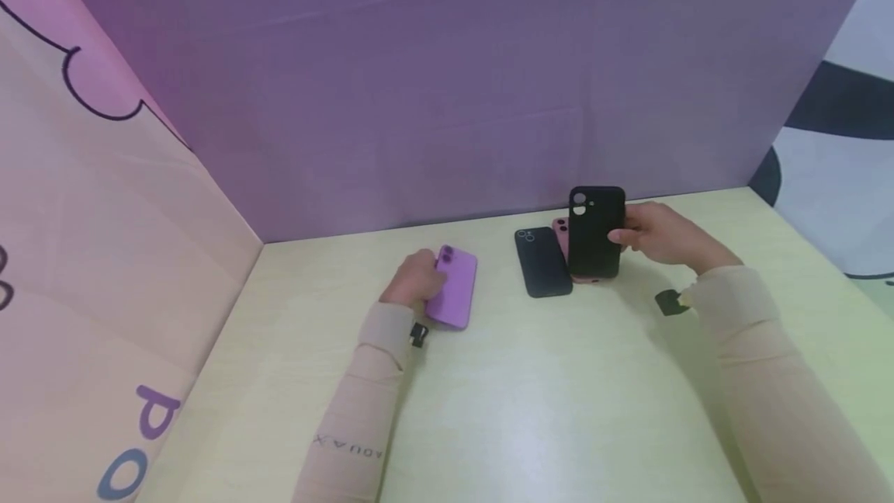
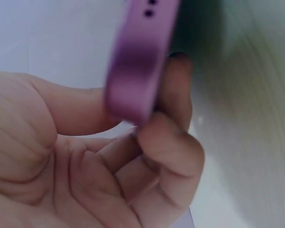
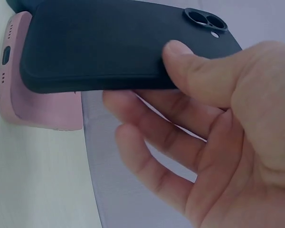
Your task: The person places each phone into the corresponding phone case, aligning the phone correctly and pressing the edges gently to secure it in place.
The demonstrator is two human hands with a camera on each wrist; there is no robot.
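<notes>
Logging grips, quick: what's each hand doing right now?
Left hand: pinches the purple phone case.
Right hand: holds the black phone case upright.

Looks like a staged recording booth, not a home: pale tabletop (image 1: 531, 410) boxed in w/ purple backdrop (image 1: 419, 84) & printed side panels (image 1: 105, 254).

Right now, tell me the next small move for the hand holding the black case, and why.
Probably lift the black case slightly further, clear of the pink case. The right hand pinches it by one edge, upright, its lower end still just above the pink case, with a dark phone lying beside them. The left hand already grips the purple phone.
</notes>
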